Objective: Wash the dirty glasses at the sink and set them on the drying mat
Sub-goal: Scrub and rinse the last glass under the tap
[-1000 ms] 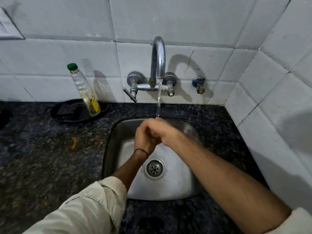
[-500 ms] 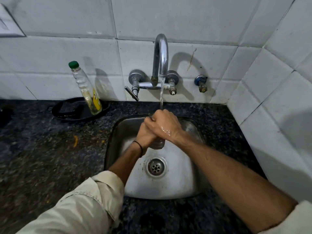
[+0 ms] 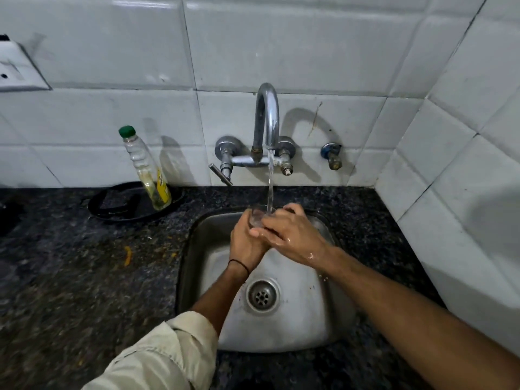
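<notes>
A small clear glass [image 3: 256,216] is held over the steel sink [image 3: 304,316], under the stream running from the chrome tap [image 3: 267,119]. My left hand [image 3: 245,243] wraps the glass from the left and below. My right hand [image 3: 292,235] lies across it from the right, wet, with fingers over the rim side. Only the upper part of the glass shows between the fingers. No drying mat is in view.
A clear bottle with a green cap [image 3: 146,170] leans in a black tray [image 3: 112,204] left of the tap. Dark speckled stone counter [image 3: 70,277] surrounds the sink. White tiled walls close in behind and on the right. A small valve [image 3: 332,156] sits right of the tap.
Both hands have turned around the glass under the water; its rim now shows between the fingers, where earlier its base hung below my hands. The camera view shifted slightly.
</notes>
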